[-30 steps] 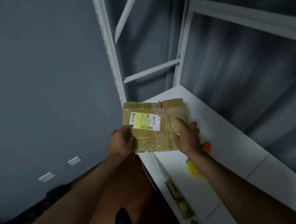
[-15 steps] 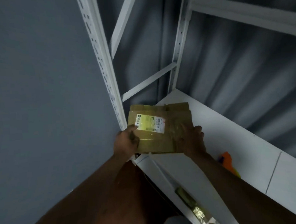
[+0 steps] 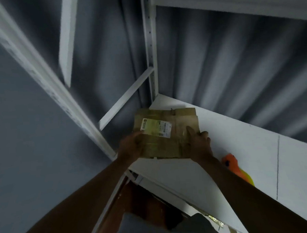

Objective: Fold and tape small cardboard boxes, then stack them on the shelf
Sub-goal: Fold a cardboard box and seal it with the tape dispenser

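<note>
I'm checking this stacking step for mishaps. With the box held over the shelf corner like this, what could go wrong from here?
1. The cardboard box is held by the left hand and right hand near the white shelf front corner; set down there, its near edge may overhang and tip off.
2. Sliding it rightward could bump the orange object lying on the shelf.
3. The upright post stands close behind; pushing the box in too far might jam it.
</note>
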